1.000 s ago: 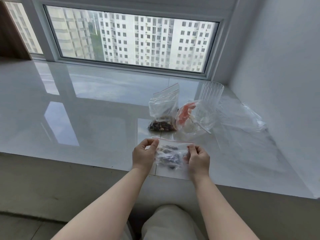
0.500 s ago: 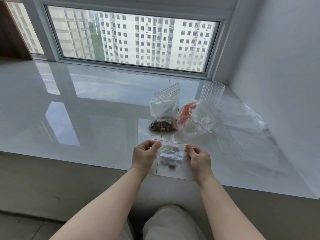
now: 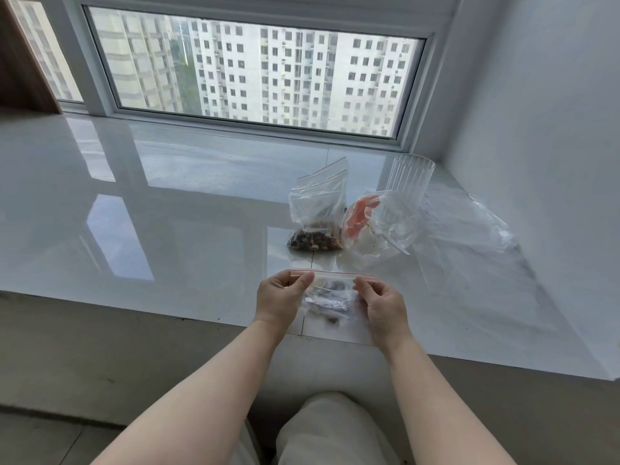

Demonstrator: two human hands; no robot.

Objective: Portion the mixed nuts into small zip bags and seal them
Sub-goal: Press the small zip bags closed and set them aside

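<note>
I hold a small clear zip bag (image 3: pixel 330 298) with a red strip along its top and a few dark nuts inside, just above the near edge of the sill. My left hand (image 3: pixel 280 298) pinches its upper left corner. My right hand (image 3: pixel 380 305) pinches the upper right end of the zip strip. Behind it, a larger clear zip bag (image 3: pixel 317 213) stands upright with mixed nuts (image 3: pixel 315 241) heaped at its bottom and its mouth open.
On the glossy white windowsill (image 3: pixel 167 213), a crumpled clear bag with an orange piece inside (image 3: pixel 369 223) lies right of the nut bag. A ribbed clear plastic cup (image 3: pixel 409 177) stands behind it. Loose clear plastic (image 3: pixel 469 229) spreads toward the right wall. A window runs along the back.
Both hands have drawn slightly closer together along the bag's top strip, and the small bag hangs a little more crumpled between them.
</note>
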